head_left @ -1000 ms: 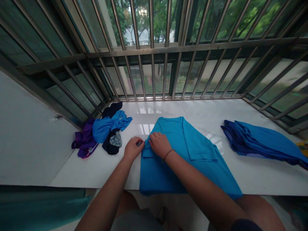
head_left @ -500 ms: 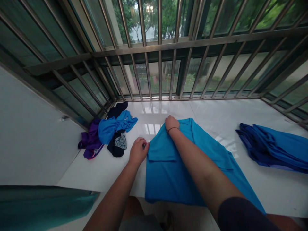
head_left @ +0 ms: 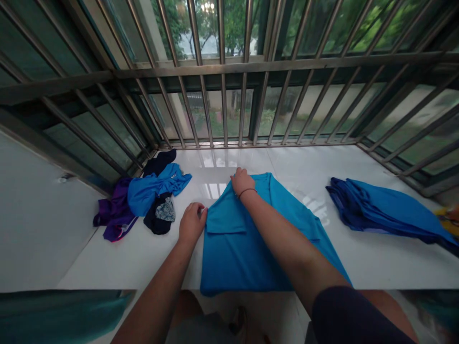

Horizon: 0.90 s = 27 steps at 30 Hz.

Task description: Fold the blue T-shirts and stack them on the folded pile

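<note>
A blue T-shirt (head_left: pixel 229 258) lies spread on the white ledge, its lower edge hanging slightly over the front. One sleeve is folded in across its left part. My left hand (head_left: pixel 191 220) is closed at the shirt's left edge, thumb and fingers pinching the fabric beside that sleeve. Up by the collar, my right hand (head_left: pixel 243 181) has its fingers curled on the shoulder fabric; its fingertips are partly hidden. My right forearm crosses over the shirt and covers part of its middle.
To the left lies a loose heap with a bright blue garment (head_left: pixel 147 191), a purple garment (head_left: pixel 120 205) and dark pieces (head_left: pixel 159 215). Folded blue clothes (head_left: pixel 380 205) are stacked at the right. Metal window bars (head_left: pixel 229 68) close off the back of the white ledge (head_left: pixel 301 160).
The view has shifted, so everything appears further left. Both hands keep their places on the shirt. Something yellow now shows at the right edge.
</note>
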Motion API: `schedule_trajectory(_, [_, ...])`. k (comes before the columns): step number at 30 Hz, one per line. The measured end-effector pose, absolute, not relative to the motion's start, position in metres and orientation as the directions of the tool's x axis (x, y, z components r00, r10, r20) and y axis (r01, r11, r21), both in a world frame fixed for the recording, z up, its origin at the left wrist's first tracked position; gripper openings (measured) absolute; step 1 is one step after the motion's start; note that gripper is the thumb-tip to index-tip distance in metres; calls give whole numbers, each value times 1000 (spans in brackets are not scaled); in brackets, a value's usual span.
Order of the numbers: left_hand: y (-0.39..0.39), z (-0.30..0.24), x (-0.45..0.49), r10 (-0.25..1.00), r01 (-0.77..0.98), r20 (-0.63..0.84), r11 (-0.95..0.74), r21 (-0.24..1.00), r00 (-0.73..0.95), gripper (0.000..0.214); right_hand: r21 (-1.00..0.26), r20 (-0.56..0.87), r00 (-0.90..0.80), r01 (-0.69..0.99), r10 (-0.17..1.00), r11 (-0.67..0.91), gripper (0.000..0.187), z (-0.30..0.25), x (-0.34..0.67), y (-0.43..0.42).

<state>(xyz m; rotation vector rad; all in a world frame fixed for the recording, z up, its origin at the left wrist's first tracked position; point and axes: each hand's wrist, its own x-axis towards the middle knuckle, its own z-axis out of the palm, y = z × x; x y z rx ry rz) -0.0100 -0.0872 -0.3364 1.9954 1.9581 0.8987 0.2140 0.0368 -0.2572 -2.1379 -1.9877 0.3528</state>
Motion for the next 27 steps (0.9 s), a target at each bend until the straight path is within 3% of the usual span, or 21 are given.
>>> schedule_trajectory(4, [-85, -337, -11, 957, 841, 284, -111, 529, -52, 16, -219, 119, -155, 959, 981, 179, 38, -256, 244, -60])
schedule_trajectory(7, [-85, -337, -11, 951, 851, 305, -126, 510, -42, 17, -146, 115, -228, 959, 967, 243, 33, -268, 295, -136])
schedule_trajectory(11, [-85, -336, -10, 950, 859, 311, -127, 496, -39, 19, -112, 81, -45, 992, 996, 54, 36, -284, 390, -193])
schedule_trajectory(14, [-85, -334, -11, 953, 848, 298, -106, 519, -63, 21, -160, 90, 104, 983, 990, -89, 39, -294, 456, -203])
schedule_trajectory(18, [-89, -322, -9, 952, 837, 288, -69, 543, -108, 18, -292, 56, 154, 947, 986, -131, 32, -304, 503, -192])
schedule_trajectory(21, [-101, -308, 18, 918, 859, 382, -112, 500, -103, 12, -324, 53, 142, 939, 988, -117, 31, -308, 512, -173])
schedule_trajectory(24, [-121, -300, 83, 901, 812, 420, -324, 486, 109, 10, -342, 65, 85, 938, 994, -58, 34, -309, 511, -153])
schedule_trajectory(27, [-141, -300, 168, 836, 688, 304, -549, 474, 457, 7, -355, 62, 50, 935, 997, -24, 33, -310, 512, -138])
